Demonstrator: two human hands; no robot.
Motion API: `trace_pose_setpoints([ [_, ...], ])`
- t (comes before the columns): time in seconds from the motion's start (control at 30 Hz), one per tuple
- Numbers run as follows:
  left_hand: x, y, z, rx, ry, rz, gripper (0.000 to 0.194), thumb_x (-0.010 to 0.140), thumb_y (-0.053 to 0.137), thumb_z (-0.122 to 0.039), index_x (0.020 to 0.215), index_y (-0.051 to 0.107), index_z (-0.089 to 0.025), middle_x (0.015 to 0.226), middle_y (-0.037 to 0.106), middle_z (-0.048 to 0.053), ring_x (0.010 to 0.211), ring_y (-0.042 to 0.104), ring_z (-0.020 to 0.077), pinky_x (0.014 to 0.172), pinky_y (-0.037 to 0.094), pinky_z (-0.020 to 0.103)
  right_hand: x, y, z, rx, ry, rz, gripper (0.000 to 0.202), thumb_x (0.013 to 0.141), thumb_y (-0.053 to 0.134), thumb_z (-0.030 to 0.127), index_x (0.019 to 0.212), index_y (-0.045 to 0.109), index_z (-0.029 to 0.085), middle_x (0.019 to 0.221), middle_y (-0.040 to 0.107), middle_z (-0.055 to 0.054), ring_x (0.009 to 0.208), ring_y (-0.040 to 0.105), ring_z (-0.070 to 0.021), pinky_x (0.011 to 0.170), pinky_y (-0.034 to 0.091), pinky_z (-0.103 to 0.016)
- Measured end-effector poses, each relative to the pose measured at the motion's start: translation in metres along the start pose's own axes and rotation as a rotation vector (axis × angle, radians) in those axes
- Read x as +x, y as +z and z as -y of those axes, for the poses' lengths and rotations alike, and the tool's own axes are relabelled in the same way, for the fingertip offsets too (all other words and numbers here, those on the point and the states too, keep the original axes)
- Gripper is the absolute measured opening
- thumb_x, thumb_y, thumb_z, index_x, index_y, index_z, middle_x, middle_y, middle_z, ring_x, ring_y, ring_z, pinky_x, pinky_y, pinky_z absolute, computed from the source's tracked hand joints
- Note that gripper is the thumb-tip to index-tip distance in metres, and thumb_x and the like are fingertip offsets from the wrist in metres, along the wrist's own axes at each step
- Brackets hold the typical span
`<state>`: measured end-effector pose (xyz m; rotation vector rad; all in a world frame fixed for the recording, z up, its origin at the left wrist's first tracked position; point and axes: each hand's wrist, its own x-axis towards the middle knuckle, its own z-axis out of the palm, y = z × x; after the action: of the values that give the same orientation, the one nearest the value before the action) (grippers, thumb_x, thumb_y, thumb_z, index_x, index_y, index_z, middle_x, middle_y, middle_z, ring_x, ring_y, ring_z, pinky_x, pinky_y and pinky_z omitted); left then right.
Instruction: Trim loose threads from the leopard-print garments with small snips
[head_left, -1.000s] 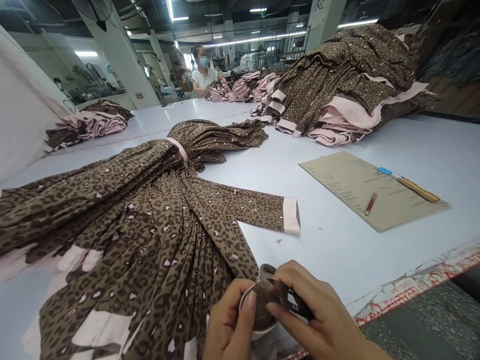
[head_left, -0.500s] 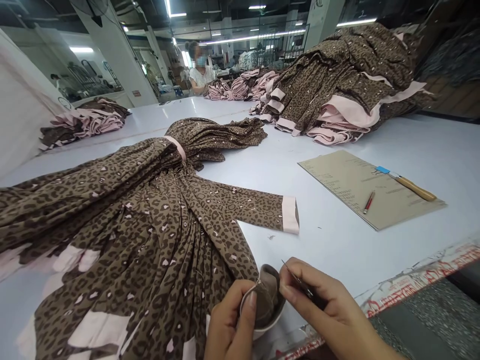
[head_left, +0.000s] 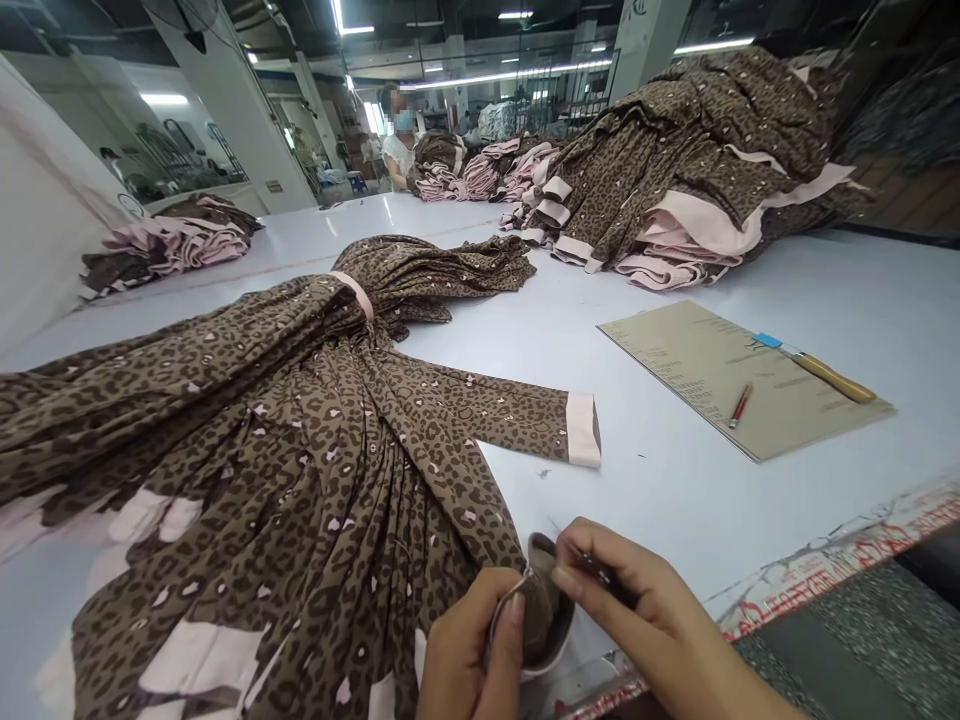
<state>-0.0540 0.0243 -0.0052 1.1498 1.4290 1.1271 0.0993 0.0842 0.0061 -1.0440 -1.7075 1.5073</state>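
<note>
Head view, near edge of a white cutting table [head_left: 675,480]; both hands low in frame, close together over a sleeve end.

Left hand [head_left: 469,655]: fingers curled, thumb and forefinger pinching the pink-edged cuff [head_left: 541,610] of a leopard-print garment; cuff turned open so its inner side faces up; it sits at the table's near edge, between the two hands.

Right hand [head_left: 645,620]: closed around a small dark tool [head_left: 600,572], thin and mostly hidden by the fingers; its tip lies at the cuff's rim; kind of tool cannot be told for certain.

The cuff belongs to a bundle of leopard-print garments [head_left: 262,450] fanned across the left half of the table; bundle cinched by a pink band [head_left: 358,292] farther back; one sleeve [head_left: 495,415] lies flat to the right, ending in a pink cuff.

Right of the hands, well apart: brown card sheet [head_left: 712,375] with printed lines; red pen [head_left: 741,405] on it; wooden-handled tool [head_left: 821,370] with blue tag across its far corner.

Behind: large heap of the same print [head_left: 697,140]; smaller stack [head_left: 180,240] at left; another person [head_left: 397,150] at the table's far end beside pink and brown piles.
</note>
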Motion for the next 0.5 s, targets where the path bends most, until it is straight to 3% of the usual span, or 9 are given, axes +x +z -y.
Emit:
trace_pose_setpoints([
  [0.1,0.002,-0.001,0.001,-0.086,-0.093,0.025,0.031,0.087,0.052,-0.046,0.081,0.065,-0.019,0.06,0.046,-0.003,0.06,0.043,0.0131,0.062,0.037,0.021,-0.003,-0.005,-0.001,-0.02,-0.052,-0.055,0.021,0.093,0.049,0.037,0.078,0.049,0.022,0.072,0.048,0.002,0.066,0.05,-0.014,0.059,0.043,-0.02],
  [0.3,0.004,0.001,-0.005,-0.313,-0.192,-0.036,0.031,0.079,0.063,-0.05,0.081,0.062,-0.019,0.062,0.045,-0.004,0.059,0.04,0.01,0.057,0.035,0.017,-0.01,-0.003,-0.012,-0.42,-0.255,0.071,0.011,0.094,0.047,0.031,0.09,0.053,0.023,0.08,0.056,-0.002,0.068,0.057,-0.0163,0.058,0.045,-0.023],
  [0.5,0.003,0.003,-0.009,-0.491,-0.26,-0.059,0.033,0.07,0.073,-0.049,0.075,0.062,-0.018,0.062,0.045,-0.004,0.057,0.038,0.0081,0.058,0.037,0.016,-0.009,0.006,-0.023,-0.654,-0.415,-0.033,0.014,0.097,0.04,0.032,0.093,0.05,0.023,0.079,0.058,-0.003,0.06,0.058,-0.0164,0.05,0.044,-0.024],
])
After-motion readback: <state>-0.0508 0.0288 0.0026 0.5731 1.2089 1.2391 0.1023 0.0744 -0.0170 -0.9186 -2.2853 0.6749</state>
